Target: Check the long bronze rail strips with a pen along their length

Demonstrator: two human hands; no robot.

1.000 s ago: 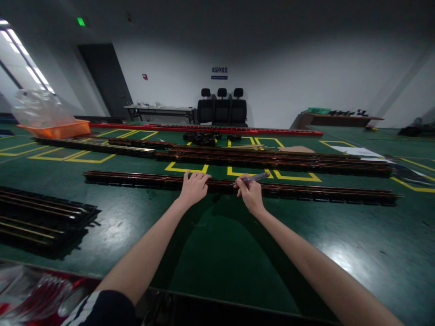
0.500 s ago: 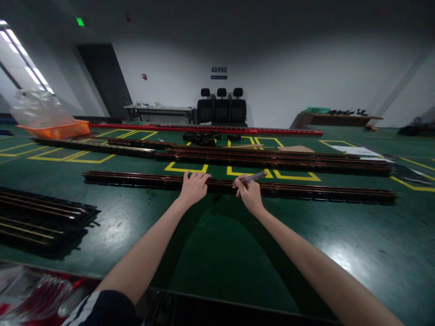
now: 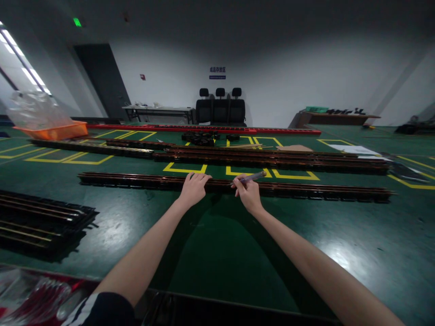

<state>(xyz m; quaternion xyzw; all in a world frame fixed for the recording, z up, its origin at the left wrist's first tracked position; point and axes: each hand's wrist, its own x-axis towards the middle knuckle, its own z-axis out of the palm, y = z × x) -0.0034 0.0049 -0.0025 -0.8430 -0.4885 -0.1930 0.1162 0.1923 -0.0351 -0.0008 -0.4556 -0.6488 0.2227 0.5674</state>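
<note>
1. My left hand (image 3: 193,189) lies palm down on the long dark strip (image 3: 306,191), fingers a little spread and bent over it, thumb reaching out to the right; I cannot tell whether the fingertips grip its far edge.
2. My right hand (image 3: 248,194) pinches a slim, pen-like tool (image 3: 254,176) between thumb and fingers. The tool slants, its thicker end up to the right, its thin tip down to the left at the strip; whether the tip touches, I cannot tell.
3. The strip runs crosswise in front of me on the green tabletop (image 3: 210,258), with coppery lines along its length. It reaches well past both my hands.
4. Beyond it, roughly parallel, lies a bundle of similar strips (image 3: 272,159), with another strip (image 3: 91,147) at its left end.
5. Nearer me on the left is a dark stack of rails (image 3: 37,222), well apart from my left hand.
6. Behind the bundle sit a heap of black parts (image 3: 199,137), a flat brown piece (image 3: 295,148) and, farther back, a long red rail (image 3: 238,130).
7. At the far left, an orange basket (image 3: 57,131) carries clear plastic bags (image 3: 36,111); white sheets (image 3: 353,150) lie at the right.
</note>
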